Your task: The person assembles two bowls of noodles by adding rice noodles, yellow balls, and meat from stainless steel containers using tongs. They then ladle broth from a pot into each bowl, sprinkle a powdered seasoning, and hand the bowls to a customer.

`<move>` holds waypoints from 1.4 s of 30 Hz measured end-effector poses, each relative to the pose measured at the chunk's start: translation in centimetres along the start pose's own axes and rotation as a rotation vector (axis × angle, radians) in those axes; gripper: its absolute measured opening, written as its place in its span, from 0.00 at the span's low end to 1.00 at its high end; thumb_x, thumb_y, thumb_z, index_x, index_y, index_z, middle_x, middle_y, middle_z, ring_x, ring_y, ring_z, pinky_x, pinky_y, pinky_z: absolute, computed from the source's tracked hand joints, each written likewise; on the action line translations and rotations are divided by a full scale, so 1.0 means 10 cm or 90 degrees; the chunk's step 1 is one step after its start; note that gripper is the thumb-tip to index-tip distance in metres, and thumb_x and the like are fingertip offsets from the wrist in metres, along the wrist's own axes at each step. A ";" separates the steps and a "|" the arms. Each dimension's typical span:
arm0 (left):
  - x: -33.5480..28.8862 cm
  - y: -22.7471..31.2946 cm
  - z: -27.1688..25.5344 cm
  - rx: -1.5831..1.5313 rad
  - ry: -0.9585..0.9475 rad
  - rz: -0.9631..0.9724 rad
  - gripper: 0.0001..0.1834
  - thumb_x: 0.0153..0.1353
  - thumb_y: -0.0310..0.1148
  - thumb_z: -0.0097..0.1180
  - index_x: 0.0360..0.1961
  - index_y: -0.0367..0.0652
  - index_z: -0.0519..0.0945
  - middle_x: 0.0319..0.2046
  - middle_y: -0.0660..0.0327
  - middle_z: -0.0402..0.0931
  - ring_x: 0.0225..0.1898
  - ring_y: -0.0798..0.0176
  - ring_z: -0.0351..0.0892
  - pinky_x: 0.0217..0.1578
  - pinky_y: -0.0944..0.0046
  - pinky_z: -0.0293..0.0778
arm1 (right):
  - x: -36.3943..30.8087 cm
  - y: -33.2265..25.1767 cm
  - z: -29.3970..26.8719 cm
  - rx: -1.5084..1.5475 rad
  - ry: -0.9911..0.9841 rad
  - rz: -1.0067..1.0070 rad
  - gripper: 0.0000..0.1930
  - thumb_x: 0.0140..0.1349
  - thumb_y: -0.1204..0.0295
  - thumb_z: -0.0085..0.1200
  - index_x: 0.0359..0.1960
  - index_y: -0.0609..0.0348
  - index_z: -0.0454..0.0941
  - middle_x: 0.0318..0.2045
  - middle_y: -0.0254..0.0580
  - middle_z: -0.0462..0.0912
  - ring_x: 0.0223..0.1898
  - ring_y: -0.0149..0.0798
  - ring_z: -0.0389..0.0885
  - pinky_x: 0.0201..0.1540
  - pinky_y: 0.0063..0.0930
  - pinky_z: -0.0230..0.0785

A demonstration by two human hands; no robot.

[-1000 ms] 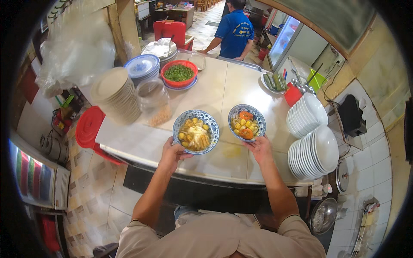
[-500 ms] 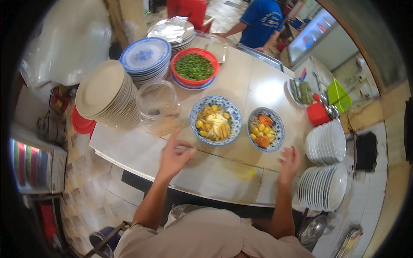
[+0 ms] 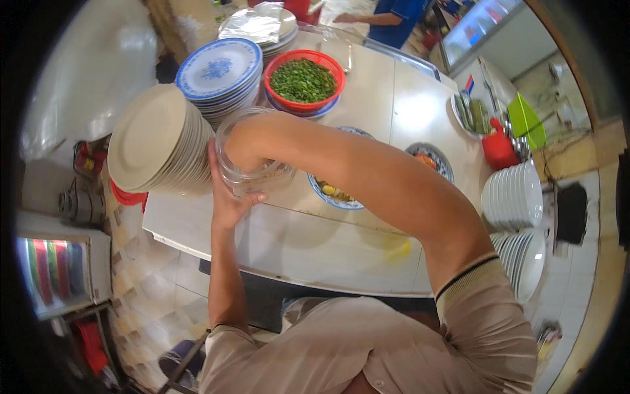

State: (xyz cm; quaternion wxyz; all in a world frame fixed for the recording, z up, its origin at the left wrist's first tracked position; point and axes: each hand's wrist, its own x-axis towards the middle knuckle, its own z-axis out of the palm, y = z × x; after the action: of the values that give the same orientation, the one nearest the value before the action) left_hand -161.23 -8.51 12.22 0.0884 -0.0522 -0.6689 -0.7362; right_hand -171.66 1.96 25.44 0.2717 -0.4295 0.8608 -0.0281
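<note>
A clear round plastic tub (image 3: 279, 176) stands on the counter beside the plate stacks. My left hand (image 3: 230, 201) is wrapped round its near left side, thumb at the front. My right hand (image 3: 244, 148) reaches down inside the tub; its fingers are hidden there. Beneath my right forearm, a blue-and-white bowl (image 3: 346, 205) with yellow pieces of food is mostly covered. Farther right, a second patterned bowl (image 3: 445, 162) holds something orange and is partly hidden by the same arm.
Beige plates (image 3: 143, 141) and blue-rimmed plates (image 3: 220, 69) are stacked at left. A red basket (image 3: 340, 73) of chopped greens sits behind the tub. White bowls (image 3: 515, 197), a red container (image 3: 500, 150) and a green holder (image 3: 528, 118) line the right side. Someone in blue (image 3: 397, 26) stands beyond the counter.
My left hand has moved left and taken hold of the tub. My right hand has crossed from beside the right-hand bowl into the tub. The view has shifted slightly.
</note>
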 end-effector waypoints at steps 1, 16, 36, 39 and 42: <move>0.08 0.00 -0.02 0.024 -0.017 0.028 0.77 0.28 0.47 0.80 0.71 0.36 0.36 0.68 0.48 0.49 0.68 0.49 0.54 0.67 0.51 0.53 | 0.06 0.02 0.11 0.045 0.072 0.034 0.18 0.56 0.64 0.53 0.46 0.54 0.82 0.46 0.48 0.82 0.47 0.50 0.80 0.46 0.43 0.72; 0.38 1.10 0.47 0.695 -0.147 0.441 0.54 0.26 0.28 0.69 0.64 0.46 0.65 0.55 0.48 0.64 0.58 0.42 0.63 0.61 0.47 0.58 | -0.83 0.50 0.57 0.003 0.650 -0.140 0.04 0.53 0.70 0.56 0.29 0.54 0.81 0.33 0.44 0.83 0.36 0.48 0.82 0.39 0.37 0.75; 0.23 1.04 0.71 0.608 -0.167 0.341 0.57 0.28 0.30 0.74 0.66 0.41 0.61 0.56 0.48 0.65 0.59 0.45 0.64 0.59 0.51 0.62 | -1.90 0.93 0.56 0.564 0.354 0.017 0.12 0.53 0.76 0.52 0.37 0.70 0.83 0.22 0.43 0.84 0.27 0.29 0.81 0.34 0.23 0.72; 0.21 0.95 0.61 0.585 -0.150 0.315 0.59 0.27 0.28 0.74 0.66 0.40 0.59 0.58 0.49 0.64 0.60 0.45 0.62 0.61 0.51 0.61 | -2.08 0.97 0.60 0.592 0.386 0.066 0.12 0.53 0.75 0.53 0.38 0.69 0.83 0.23 0.41 0.84 0.26 0.28 0.80 0.33 0.23 0.72; 0.15 0.86 0.48 0.609 -0.116 0.273 0.61 0.26 0.28 0.75 0.67 0.40 0.57 0.61 0.49 0.63 0.62 0.44 0.61 0.62 0.51 0.60 | -2.23 1.05 0.65 0.595 0.418 0.120 0.13 0.54 0.75 0.54 0.39 0.67 0.83 0.23 0.41 0.84 0.26 0.28 0.80 0.32 0.23 0.71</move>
State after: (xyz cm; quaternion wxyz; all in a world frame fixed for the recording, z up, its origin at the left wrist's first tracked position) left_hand -161.17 -4.59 21.40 0.1924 -0.2055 -0.9093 -0.3066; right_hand -165.28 26.58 26.80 0.1523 -0.1545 0.8306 -0.5128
